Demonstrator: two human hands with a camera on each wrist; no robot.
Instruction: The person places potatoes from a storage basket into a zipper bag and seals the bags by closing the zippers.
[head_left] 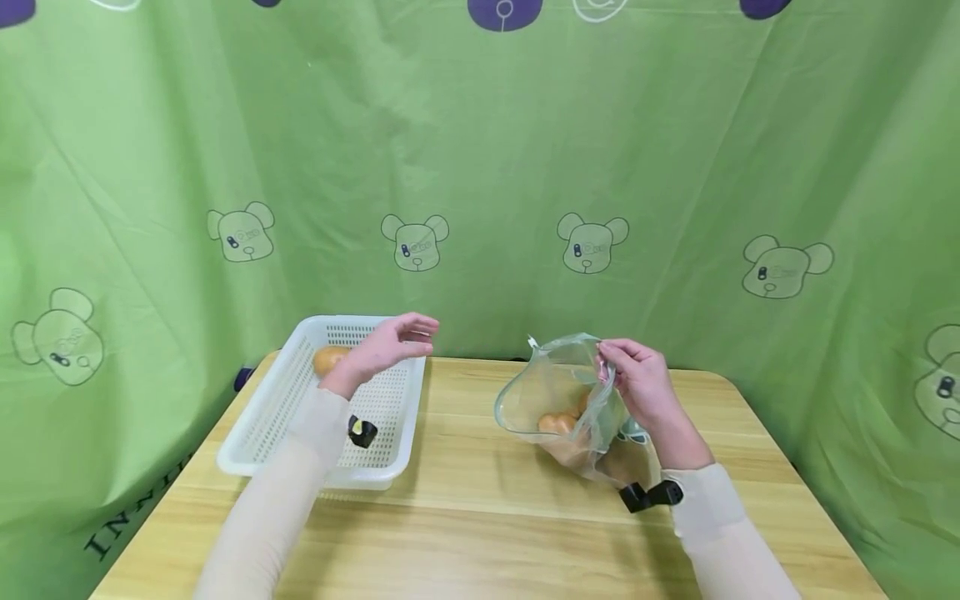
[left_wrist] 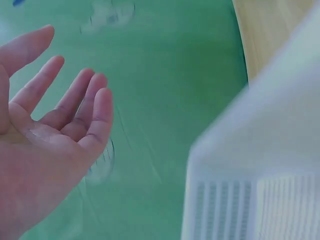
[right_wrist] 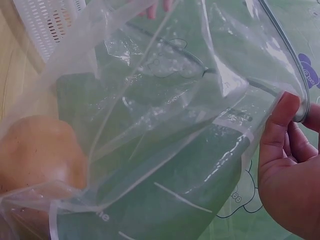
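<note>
One sleeve (head_left: 288, 479) across basket (head_left: 390, 408), bag (head_left: 517, 404), green curtain (head_left: 480, 142)

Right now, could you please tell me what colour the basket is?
The basket is white, showing best in the head view.

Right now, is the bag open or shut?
The bag is open: its mouth gapes, brown rounded items show inside, the right hand pinching its rim.

place: screened-off booth, room type unclear | green bear-print cloth (head_left: 480, 133) on three sides | wood-grain table (head_left: 465, 533)
</note>
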